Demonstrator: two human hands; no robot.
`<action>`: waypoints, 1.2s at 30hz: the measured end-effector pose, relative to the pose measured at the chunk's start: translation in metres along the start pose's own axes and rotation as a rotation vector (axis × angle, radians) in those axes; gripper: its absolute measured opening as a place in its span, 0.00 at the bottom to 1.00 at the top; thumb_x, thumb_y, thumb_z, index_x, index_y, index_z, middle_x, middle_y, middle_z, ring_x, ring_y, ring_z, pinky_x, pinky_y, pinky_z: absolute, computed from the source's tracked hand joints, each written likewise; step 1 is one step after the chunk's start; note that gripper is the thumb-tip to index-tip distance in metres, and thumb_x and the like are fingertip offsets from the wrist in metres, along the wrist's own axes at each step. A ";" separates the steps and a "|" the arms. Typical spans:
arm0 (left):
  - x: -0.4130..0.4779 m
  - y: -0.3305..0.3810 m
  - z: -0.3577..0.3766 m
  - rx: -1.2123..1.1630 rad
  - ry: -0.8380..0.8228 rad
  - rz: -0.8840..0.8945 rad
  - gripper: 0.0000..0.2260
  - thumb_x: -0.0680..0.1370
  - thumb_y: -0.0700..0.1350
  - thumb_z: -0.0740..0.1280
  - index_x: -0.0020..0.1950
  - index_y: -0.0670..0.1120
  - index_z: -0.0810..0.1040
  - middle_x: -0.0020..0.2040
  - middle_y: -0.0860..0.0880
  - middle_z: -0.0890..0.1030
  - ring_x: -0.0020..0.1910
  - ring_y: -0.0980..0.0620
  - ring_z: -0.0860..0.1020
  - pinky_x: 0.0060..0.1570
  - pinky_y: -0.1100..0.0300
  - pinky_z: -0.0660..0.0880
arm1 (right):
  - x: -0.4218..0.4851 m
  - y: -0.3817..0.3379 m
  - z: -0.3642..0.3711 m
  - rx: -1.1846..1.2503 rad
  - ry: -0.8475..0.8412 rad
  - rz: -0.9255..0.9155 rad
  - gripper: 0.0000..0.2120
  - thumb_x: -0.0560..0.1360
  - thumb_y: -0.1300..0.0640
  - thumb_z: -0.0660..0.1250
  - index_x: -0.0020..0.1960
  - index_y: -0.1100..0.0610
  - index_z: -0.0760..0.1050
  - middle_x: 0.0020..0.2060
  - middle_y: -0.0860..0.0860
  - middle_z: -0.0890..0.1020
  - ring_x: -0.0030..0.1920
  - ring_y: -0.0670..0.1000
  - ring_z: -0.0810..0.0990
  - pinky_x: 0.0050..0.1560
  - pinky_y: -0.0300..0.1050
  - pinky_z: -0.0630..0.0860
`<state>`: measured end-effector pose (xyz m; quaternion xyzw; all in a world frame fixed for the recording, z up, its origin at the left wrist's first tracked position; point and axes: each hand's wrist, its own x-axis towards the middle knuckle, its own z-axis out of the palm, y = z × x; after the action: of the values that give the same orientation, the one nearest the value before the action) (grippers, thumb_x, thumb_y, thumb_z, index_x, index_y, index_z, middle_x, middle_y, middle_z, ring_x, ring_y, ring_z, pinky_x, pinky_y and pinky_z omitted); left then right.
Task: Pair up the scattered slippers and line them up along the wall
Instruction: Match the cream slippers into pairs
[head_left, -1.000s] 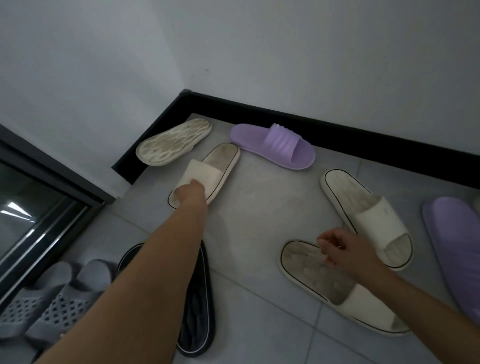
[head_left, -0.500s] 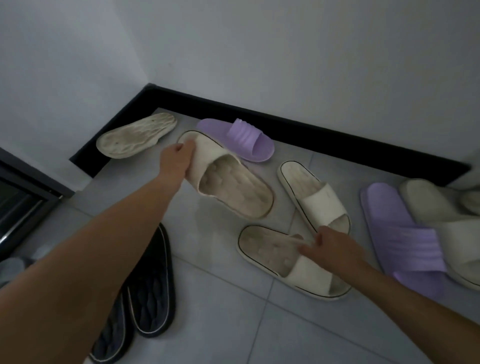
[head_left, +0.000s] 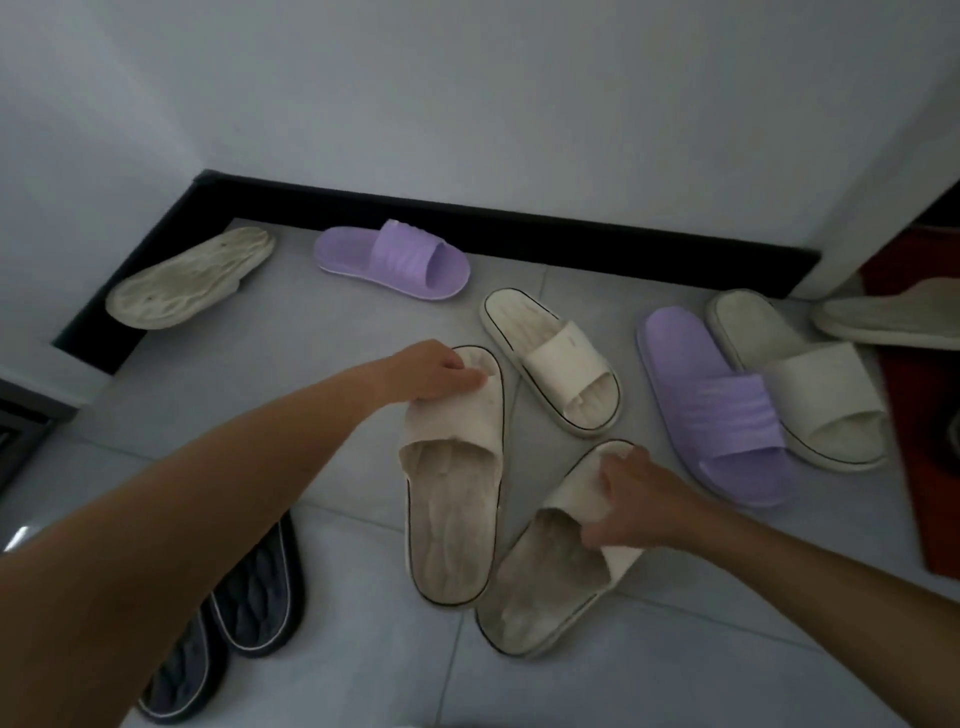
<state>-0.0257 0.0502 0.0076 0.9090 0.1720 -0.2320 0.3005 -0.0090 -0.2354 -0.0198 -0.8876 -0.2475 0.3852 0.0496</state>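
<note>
My left hand (head_left: 436, 371) grips cream slipper (head_left: 452, 519) at strap; right hand (head_left: 641, 501) grips second cream slipper (head_left: 540, 587) likewise. Judged light, flexible foam; strap best hold.

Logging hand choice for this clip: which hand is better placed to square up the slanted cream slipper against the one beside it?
Right, probably. The right hand grips the strap of the slanted cream slipper, so it can turn it directly; the left hand holds the toe end of the straighter cream slipper.
</note>
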 end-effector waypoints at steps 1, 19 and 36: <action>0.000 0.007 0.009 0.062 -0.039 0.036 0.22 0.76 0.57 0.63 0.27 0.48 0.64 0.29 0.51 0.65 0.29 0.53 0.65 0.31 0.60 0.62 | -0.005 0.004 0.003 -0.025 -0.012 -0.040 0.31 0.56 0.37 0.71 0.49 0.51 0.62 0.58 0.55 0.66 0.49 0.54 0.72 0.44 0.42 0.66; 0.004 0.034 0.089 0.428 -0.333 0.094 0.18 0.80 0.59 0.53 0.39 0.48 0.71 0.48 0.45 0.78 0.45 0.49 0.73 0.47 0.58 0.67 | -0.019 0.017 0.021 -0.092 0.020 -0.286 0.29 0.58 0.41 0.72 0.47 0.50 0.58 0.50 0.48 0.59 0.40 0.52 0.67 0.41 0.43 0.66; -0.020 0.064 0.111 0.236 -0.366 0.179 0.09 0.78 0.44 0.61 0.38 0.44 0.71 0.41 0.44 0.76 0.44 0.45 0.75 0.43 0.62 0.71 | -0.021 0.032 0.024 -0.056 0.053 -0.328 0.25 0.60 0.41 0.72 0.48 0.50 0.64 0.53 0.49 0.63 0.37 0.51 0.68 0.40 0.43 0.68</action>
<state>-0.0488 -0.0713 -0.0313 0.8923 0.0052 -0.3839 0.2376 -0.0249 -0.2761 -0.0320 -0.8462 -0.3983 0.3415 0.0934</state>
